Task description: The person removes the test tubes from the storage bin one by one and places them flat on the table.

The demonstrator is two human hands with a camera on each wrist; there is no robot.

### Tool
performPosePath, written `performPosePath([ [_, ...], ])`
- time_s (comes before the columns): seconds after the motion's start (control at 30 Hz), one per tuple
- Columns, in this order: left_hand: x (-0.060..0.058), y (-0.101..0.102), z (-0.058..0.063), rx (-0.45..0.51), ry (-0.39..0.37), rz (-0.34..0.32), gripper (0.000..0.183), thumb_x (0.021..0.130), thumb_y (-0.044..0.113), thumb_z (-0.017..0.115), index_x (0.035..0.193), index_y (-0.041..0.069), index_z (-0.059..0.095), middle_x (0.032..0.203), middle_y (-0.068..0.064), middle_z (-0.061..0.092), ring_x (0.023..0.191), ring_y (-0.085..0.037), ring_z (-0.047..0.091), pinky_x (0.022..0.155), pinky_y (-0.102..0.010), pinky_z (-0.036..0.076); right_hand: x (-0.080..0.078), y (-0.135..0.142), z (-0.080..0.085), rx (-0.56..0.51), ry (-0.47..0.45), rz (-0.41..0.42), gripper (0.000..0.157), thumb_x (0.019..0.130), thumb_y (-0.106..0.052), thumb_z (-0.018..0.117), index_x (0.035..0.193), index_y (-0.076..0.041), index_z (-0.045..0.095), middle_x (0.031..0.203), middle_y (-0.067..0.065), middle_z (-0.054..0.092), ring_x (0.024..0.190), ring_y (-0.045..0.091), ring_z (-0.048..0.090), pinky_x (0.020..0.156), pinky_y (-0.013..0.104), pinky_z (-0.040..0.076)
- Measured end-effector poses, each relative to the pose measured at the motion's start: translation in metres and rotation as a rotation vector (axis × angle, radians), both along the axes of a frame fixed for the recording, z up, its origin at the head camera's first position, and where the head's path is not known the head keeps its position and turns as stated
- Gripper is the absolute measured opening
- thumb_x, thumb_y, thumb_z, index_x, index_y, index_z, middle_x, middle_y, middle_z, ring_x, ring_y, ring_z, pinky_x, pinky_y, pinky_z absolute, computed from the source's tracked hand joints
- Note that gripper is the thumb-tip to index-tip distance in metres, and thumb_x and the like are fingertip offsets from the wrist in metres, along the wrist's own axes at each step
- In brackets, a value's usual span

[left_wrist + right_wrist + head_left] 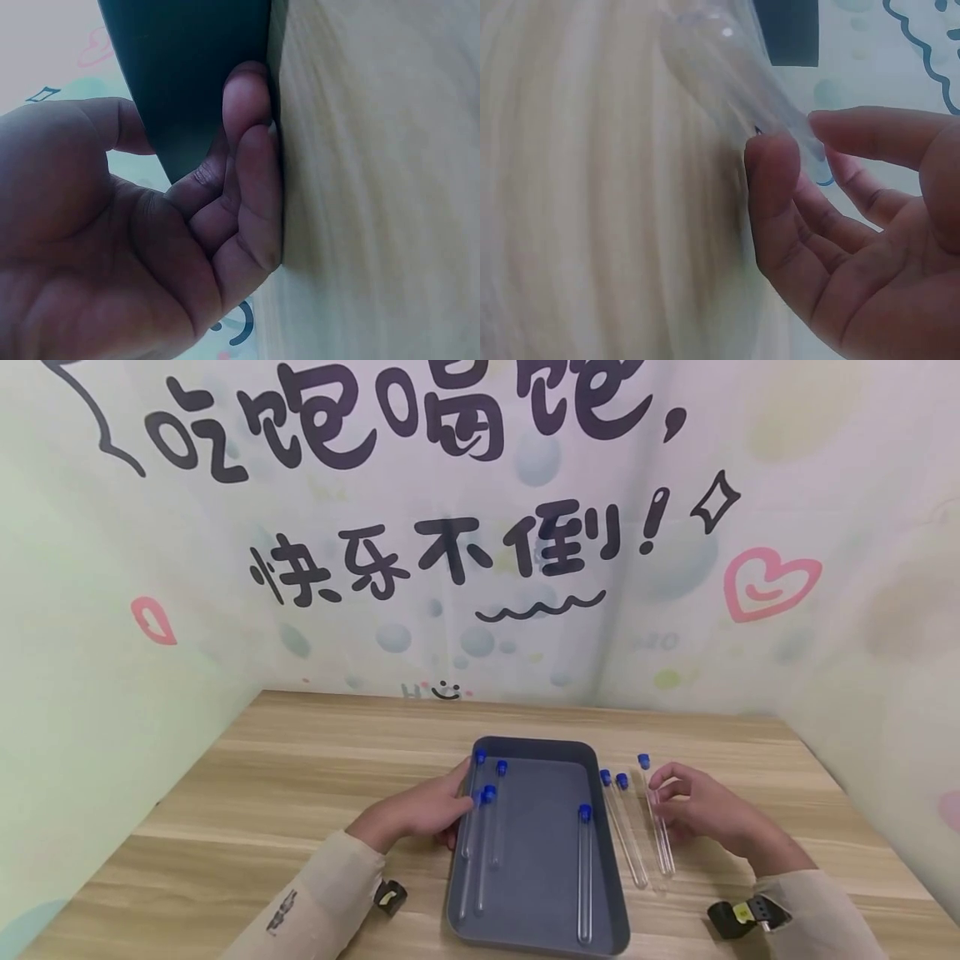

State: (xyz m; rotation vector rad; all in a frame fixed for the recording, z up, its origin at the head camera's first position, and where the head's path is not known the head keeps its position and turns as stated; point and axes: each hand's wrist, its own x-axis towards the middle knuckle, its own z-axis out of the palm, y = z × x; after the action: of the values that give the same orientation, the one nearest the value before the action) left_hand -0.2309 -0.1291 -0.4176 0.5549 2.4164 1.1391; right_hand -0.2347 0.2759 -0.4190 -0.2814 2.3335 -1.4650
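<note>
A grey rectangular tray (543, 868) lies on the wooden table. My left hand (427, 806) grips its left side, thumb at the rim; in the left wrist view, curled fingers (251, 180) press low against the dark outer wall. Several clear test tubes with blue caps, such as one test tube (496, 827), lie along the tray's left side. A single test tube (585, 877) lies at its right side. Right of the tray, my right hand (701, 810) pinches a blue-capped test tube (663, 847) between thumb and fingers; its tube (750, 82) looks blurred in the right wrist view.
Two more capped test tubes (628, 835) lie on the table between the tray's right wall and my right hand. The wooden table (300, 760) extends on both sides. Behind it hangs a printed white cloth (420, 643) with dark lettering.
</note>
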Motion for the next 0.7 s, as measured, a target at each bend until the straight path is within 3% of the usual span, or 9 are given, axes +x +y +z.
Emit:
performPosePath([
  [0.3,0.0004,-0.0001,-0.001,-0.006,-0.001,0.007,0.069,0.104,0.018,0.041,0.162,0.022,0.005,0.063,-0.007,0.06,0.048,-0.018,0.06,0.046,-0.03,0.055,0.0036,-0.0029,0.0011,0.096,0.03,-0.018,0.03,0.094,-0.007,0.064,0.118,0.003,0.047,0.106,0.017,0.062,0.083,0.021,0.064,0.062,0.035,0.056],
  [0.7,0.0012,0.0,0.0004,-0.003,-0.01,0.008,0.07,0.104,0.02,0.041,0.162,0.022,0.001,0.063,-0.007,0.06,0.048,-0.018,0.059,0.047,-0.03,0.055,0.0028,-0.004,-0.0007,0.127,0.052,-0.024,0.03,0.093,-0.006,0.065,0.116,0.003,0.049,0.1,0.015,0.061,0.079,0.021,0.062,0.06,0.033,0.056],
])
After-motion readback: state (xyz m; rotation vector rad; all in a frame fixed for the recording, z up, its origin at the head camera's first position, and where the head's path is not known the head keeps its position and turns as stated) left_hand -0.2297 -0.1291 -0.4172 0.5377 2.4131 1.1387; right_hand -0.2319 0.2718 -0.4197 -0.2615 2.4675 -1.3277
